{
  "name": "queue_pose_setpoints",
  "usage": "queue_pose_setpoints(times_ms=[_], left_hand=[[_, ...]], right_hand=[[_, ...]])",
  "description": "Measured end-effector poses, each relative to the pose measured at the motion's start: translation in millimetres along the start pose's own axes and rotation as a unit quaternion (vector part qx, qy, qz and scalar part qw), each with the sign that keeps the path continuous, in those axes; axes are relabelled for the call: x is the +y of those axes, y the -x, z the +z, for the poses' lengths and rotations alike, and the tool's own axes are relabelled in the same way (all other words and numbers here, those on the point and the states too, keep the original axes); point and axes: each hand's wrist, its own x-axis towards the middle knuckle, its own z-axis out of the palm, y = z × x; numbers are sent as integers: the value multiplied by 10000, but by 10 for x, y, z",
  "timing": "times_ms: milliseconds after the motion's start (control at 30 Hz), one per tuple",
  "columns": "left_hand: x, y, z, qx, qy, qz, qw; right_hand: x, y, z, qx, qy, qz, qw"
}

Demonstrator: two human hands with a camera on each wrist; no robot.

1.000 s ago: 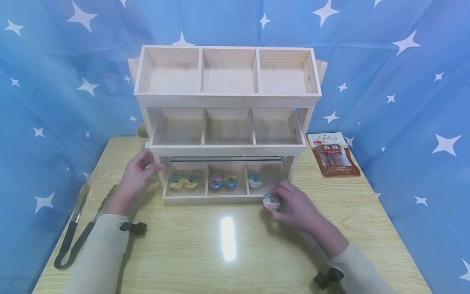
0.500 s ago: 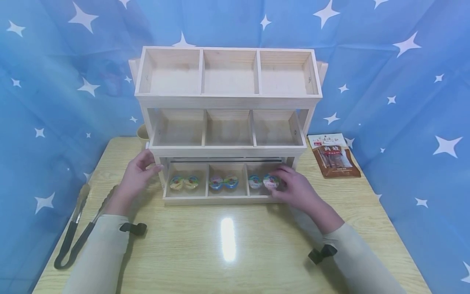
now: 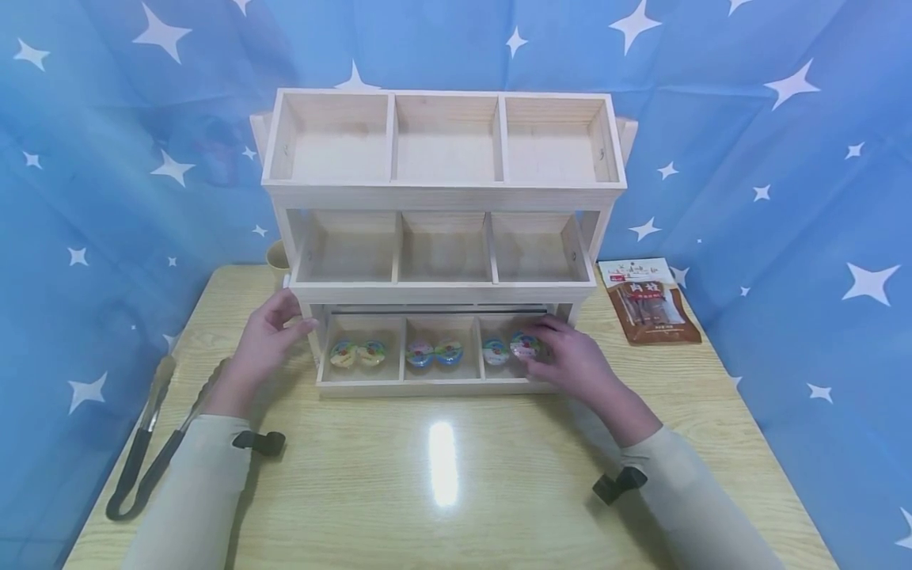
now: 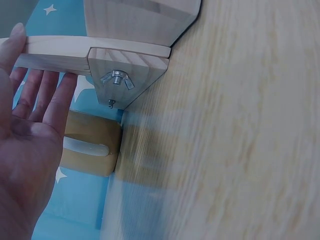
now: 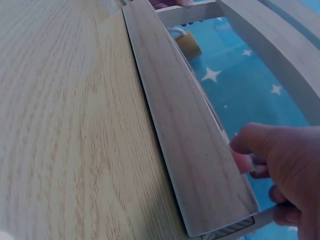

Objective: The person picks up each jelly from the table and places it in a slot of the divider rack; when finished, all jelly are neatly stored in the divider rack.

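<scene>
A three-tier wooden rack (image 3: 456,294) stands on the table. My left hand (image 3: 264,342) holds its left side post (image 4: 57,47), thumb on one face and fingers on the other in the left wrist view. In the bottom tier's right compartment, my right hand (image 3: 573,364) pinches a small round jelly cup (image 3: 523,345) with a printed lid. Another jelly cup (image 3: 495,352) sits just left of it. The middle compartment holds a pair of cups (image 3: 448,352), and so does the left one (image 3: 371,354). In the right wrist view, the tray's front board partly hides my right fingertips.
Tongs with black handles (image 3: 146,471) lie on the table's left. Behind the rack's left side stands a tan mug (image 4: 90,145) with a pale handle. A brown-and-white snack packet (image 3: 650,302) lies at the right. Blue star-patterned cloth (image 3: 748,174) surrounds the table.
My right hand has carried the jelly cup from in front of the bottom tray up and back into its right compartment, beside the other cup. The left hand has stayed on the post.
</scene>
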Motion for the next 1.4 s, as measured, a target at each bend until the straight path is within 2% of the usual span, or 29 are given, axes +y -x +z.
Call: queue_pose_setpoints(times_ms=[200, 500, 733, 1167, 1267, 1400], left_hand=[[-3, -7, -3, -19, 12, 9, 10000], [-1, -8, -12, -8, 92, 35, 10000], [7, 7, -19, -5, 51, -50, 10000], [4, -1, 3, -26, 73, 58, 10000], [43, -8, -18, -65, -48, -45, 10000], [131, -4, -46, -255, -554, -249, 9978]], right_hand=[[-3, 10, 15, -17, 186, -51, 9998], [-49, 7, 71, -222, 307, 311, 9988], [-86, 13, 88, -291, 196, 612, 9975], [-81, 52, 65, -154, -127, 693, 9974], [-81, 57, 62, -30, -300, 665, 9973], [-58, 140, 30, 148, -544, 537, 9970]])
